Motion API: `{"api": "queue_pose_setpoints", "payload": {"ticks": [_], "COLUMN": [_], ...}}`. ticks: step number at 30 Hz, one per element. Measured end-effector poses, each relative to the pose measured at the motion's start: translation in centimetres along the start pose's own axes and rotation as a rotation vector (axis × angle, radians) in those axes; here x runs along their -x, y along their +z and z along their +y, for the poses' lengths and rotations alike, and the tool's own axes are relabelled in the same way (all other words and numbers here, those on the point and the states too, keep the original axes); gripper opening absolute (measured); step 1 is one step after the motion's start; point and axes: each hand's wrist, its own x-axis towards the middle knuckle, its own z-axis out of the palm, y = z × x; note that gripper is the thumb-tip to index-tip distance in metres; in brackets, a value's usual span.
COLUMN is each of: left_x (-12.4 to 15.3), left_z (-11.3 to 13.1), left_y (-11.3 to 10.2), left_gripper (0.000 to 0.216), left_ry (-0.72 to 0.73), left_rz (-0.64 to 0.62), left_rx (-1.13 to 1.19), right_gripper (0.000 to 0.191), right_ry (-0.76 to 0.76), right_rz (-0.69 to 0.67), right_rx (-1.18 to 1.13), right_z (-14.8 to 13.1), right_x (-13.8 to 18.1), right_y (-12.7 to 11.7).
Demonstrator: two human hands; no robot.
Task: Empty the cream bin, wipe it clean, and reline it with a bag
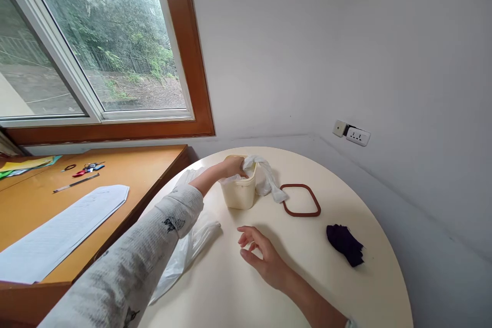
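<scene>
A cream-coloured plastic bin (239, 196) stands upright on the round table, with a white plastic bag (268, 169) partly inside it and a twisted length hanging over its right side. My left hand (232, 166) reaches into the top of the bin, touching the bag; most of its fingers are hidden or bent out of sight, so its grip is unclear. Nearer to me, my right hand (265, 259) hovers over the table, holding nothing, its fingers loosely curled and apart. A brown rounded-square ring (320, 209) lies flat to the right of the bin, by the bag's end.
More white plastic (192, 246) lies under my left forearm. A dark purple cloth (345, 244) rests at the right of the cream table (369, 292). On the wooden desk (154, 164) are papers (65, 236), a pen (76, 183) and keys (92, 166). A wall socket (358, 136) is behind.
</scene>
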Motion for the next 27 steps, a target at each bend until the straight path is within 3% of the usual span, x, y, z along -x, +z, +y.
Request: {"api": "queue_pose_setpoints", "payload": {"ticks": [11, 19, 23, 27], "left_x": [1.1, 1.7, 1.9, 1.9], "left_z": [1.9, 2.9, 3.5, 3.5], "left_y": [-0.8, -2.9, -3.4, -3.7], "left_gripper": [0.019, 0.015, 0.016, 0.030], "left_ry": [0.062, 0.072, 0.064, 0.045], "left_rz": [0.120, 0.130, 0.059, -0.118], "left_rx": [-0.236, -0.284, -0.300, -0.256], "right_gripper": [0.036, 0.038, 0.038, 0.038], "right_ry": [0.014, 0.036, 0.055, 0.057], "right_rz": [-0.007, -0.020, -0.033, -0.038], "right_rx": [0.049, 0.075, 0.082, 0.094], "right_z": [0.0, 0.1, 0.0, -0.1], "right_x": [0.1, 0.2, 0.2, 0.1], "right_y": [0.0, 0.0, 0.0, 0.0]}}
